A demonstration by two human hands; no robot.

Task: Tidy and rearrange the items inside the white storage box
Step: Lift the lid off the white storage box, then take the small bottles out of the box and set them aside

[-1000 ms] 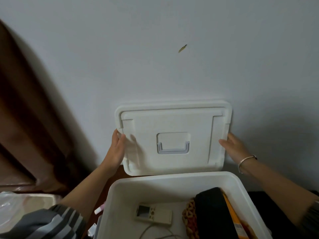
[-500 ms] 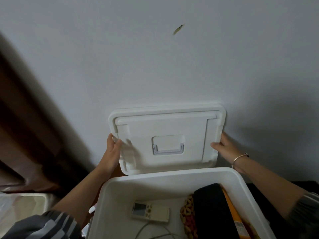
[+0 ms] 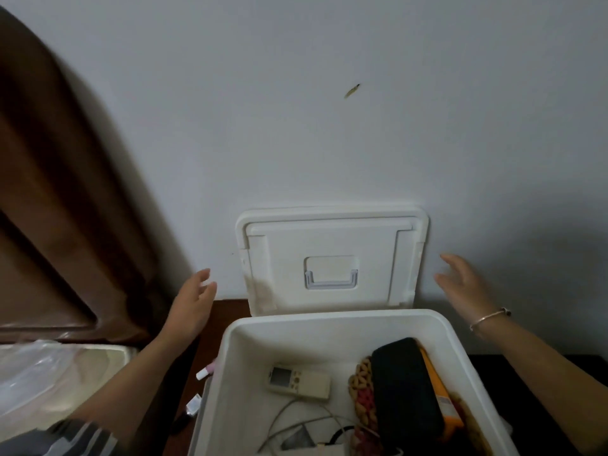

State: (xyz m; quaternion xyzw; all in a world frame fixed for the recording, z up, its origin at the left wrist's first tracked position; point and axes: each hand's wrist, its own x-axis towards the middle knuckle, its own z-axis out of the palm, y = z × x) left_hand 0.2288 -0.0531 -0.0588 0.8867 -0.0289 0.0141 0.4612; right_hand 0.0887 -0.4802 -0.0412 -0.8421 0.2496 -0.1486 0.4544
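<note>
The white storage box (image 3: 332,319) stands open in front of me. Inside lie a white remote control (image 3: 298,382), a grey cable (image 3: 297,422), a black flat case (image 3: 405,388) over an orange item (image 3: 439,386), and a beaded woven piece (image 3: 361,390). Its white lid (image 3: 332,260) leans upright against the wall behind the box. My left hand (image 3: 194,302) hovers left of the lid with fingers relaxed, holding nothing. My right hand (image 3: 460,284), with a bracelet on its wrist, hovers right of the lid, fingers spread, also empty.
A brown door (image 3: 56,192) fills the left side. A clear plastic-lined container (image 3: 49,373) sits at lower left. Small items, one a white-and-pink tube (image 3: 205,371), lie on the dark wooden surface (image 3: 230,307) beside the box.
Both hands held the lid's side edges against the wall earlier; now both have let go and pulled away sideways. The lid stays leaning on the wall.
</note>
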